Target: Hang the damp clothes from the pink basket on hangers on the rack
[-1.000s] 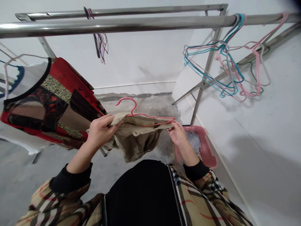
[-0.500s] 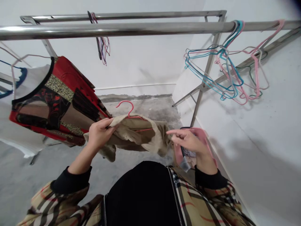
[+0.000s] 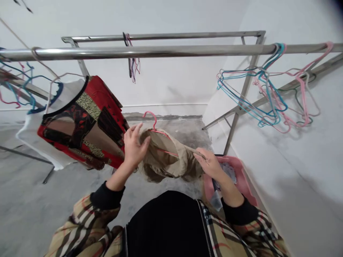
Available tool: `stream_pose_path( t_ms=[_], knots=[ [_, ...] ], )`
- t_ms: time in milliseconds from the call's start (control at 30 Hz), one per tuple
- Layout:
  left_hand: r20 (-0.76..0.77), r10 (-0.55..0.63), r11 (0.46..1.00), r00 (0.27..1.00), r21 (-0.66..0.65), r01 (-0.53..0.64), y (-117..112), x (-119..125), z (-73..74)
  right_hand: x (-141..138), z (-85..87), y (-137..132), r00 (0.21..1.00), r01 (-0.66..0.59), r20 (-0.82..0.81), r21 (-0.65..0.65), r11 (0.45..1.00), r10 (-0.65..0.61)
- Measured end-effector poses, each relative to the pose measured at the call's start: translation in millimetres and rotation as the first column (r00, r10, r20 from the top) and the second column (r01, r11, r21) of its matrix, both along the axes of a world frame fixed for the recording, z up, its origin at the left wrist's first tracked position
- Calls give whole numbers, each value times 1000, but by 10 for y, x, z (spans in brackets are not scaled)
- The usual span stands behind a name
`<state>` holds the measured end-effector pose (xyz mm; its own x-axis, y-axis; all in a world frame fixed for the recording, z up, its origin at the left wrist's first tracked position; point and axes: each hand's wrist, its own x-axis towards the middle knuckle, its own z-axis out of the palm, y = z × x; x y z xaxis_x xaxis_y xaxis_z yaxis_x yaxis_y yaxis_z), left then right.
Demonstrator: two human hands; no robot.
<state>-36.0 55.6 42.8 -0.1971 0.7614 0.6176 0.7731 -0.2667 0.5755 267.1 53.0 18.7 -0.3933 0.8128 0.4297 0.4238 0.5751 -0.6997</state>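
Note:
A beige garment [image 3: 171,167] hangs in front of me with its opening turned up. Inside the opening sits a pink hanger [image 3: 154,123], its hook standing up out of the cloth. At the garment's left edge is my left hand [image 3: 134,148], fingers raised and thumb spread away from them, close to the cloth. My right hand [image 3: 210,166] pinches the garment's right edge and pulls it out taut. The hanger's right end is hidden in the fabric.
A steel drying rack rail [image 3: 187,51] crosses ahead. On its left hang a red patterned garment [image 3: 88,125] and a white one [image 3: 29,132]; blue and pink hangers [image 3: 252,89] hang at right. A pink basket [image 3: 241,171] with cloth inside stands beside the right wall.
My left hand has let go of the garment's edge and spread its fingers. My right hand, earlier pointing beside the cloth, now grips its right edge. The view has shifted left and up.

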Motion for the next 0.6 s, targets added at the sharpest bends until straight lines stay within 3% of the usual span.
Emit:
stream_pose_path(
  t_ms=[33,100,167,233,300,367,500,600],
  knots=[
    [49,-35,999,998,14,34,-36,108,-28,-63,-27,-3,999,38,-6,9,999,-37],
    [237,-221,967,946,-74,245,-114,353,-91,-206,-87,-21,994,106,-8,15,994,-106],
    [535,-336,850,775,-182,494,-173,601,-151,-367,-154,-65,986,166,-15,15,986,-166],
    [753,-329,774,570,-130,619,-198,804,-188,-527,-224,-127,975,221,-25,36,975,-220],
    [858,-286,788,427,-43,614,-199,938,-198,-669,-282,-190,968,250,-29,92,964,-248],
    [900,-239,827,364,-8,563,-192,1002,-188,-775,-314,-236,970,241,-28,164,957,-240],
    [919,-171,879,355,-20,476,-145,950,-132,-847,-281,-278,988,152,-20,228,962,-151],
    [908,-191,890,373,0,457,-59,758,-21,-775,-259,-313,998,49,-52,219,975,-39]
  ],
)
